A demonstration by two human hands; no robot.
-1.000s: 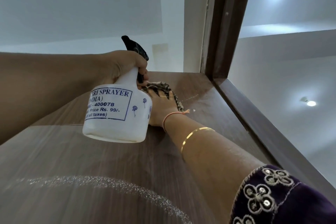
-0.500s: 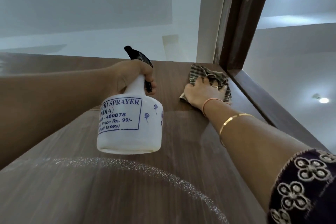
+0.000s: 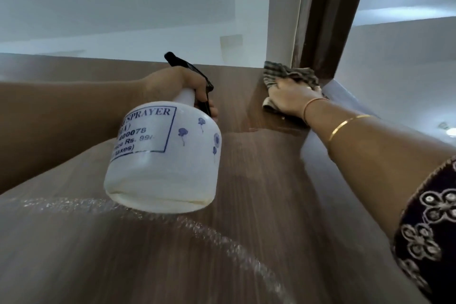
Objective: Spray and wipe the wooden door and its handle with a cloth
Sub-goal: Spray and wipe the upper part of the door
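**Head view, wiping the top of the door.** The left hand (image 3: 180, 86) holds the spray bottle (image 3: 162, 155) by its neck. Its fingers (image 3: 209, 108) are curled round the black trigger, and the bottle hangs clear of the wooden door (image 3: 246, 242). The right hand (image 3: 288, 99) presses the checked cloth (image 3: 288, 74) against the door. Its fingers are laid over the cloth rather than closed round it, as far as the view shows.

A second ago the cloth lay just beside the bottle, near the middle of the top rail. It has since travelled right and now sits in the door's upper corner, touching the dark door frame (image 3: 328, 20). A wet sheen (image 3: 271, 128) marks the wood just below the cloth. The bottle has kept its place in the left hand throughout.

An arc of spray droplets (image 3: 222, 237) remains unwiped lower on the panel, well apart from the cloth. The door handle is not in view.

The sweep along the top edge appears to have reached its end. The beaded lower panel and the handle are judged still to need wiping, so the task seems at an early or middle stage.
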